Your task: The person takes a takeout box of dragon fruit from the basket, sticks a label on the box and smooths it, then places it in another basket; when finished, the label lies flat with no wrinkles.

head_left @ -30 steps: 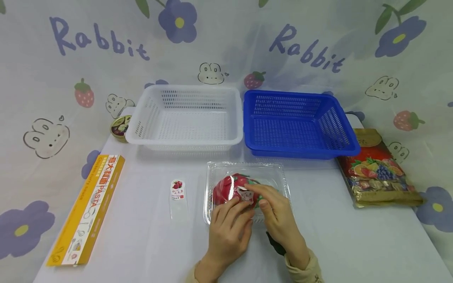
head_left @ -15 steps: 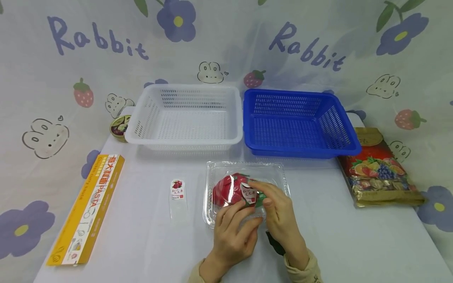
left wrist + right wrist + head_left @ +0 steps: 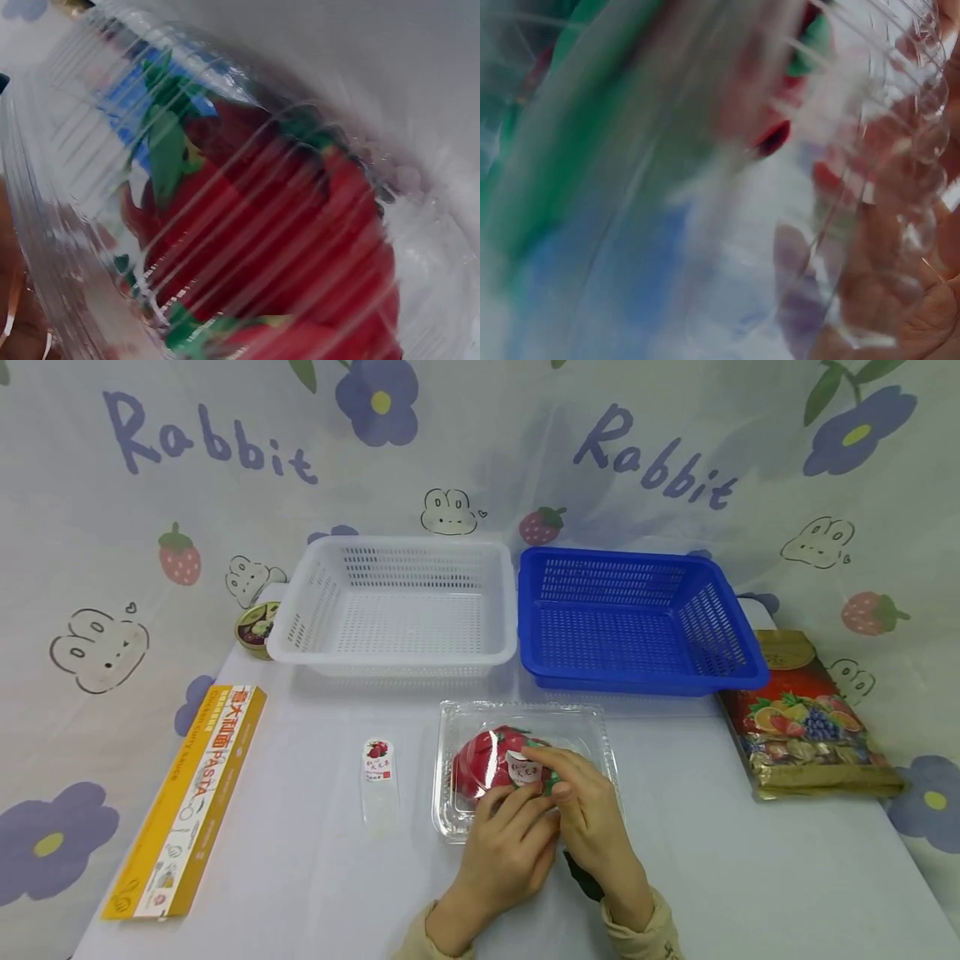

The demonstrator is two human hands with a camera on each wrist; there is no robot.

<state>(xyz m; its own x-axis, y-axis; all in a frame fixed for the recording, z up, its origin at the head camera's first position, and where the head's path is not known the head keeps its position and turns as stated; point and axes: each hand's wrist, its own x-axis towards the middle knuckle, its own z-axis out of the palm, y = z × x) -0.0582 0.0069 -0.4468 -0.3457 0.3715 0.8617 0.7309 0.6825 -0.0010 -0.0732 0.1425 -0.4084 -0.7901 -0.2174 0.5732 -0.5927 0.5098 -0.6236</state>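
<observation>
Since a moment ago both hands moved closer together over the clear plastic box [image 3: 525,727] with the red fruit [image 3: 487,760]. From left to right: left hand [image 3: 510,852] presses curled fingers on the lid, right hand [image 3: 592,827] pinches the white label [image 3: 525,770] in front of the two baskets.

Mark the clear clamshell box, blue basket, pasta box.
clear clamshell box [image 3: 585,723]: head view, bare far right lid corner.
blue basket [image 3: 738,681]: head view, front right rim.
pasta box [image 3: 197,785]: head view, middle of top face.
</observation>
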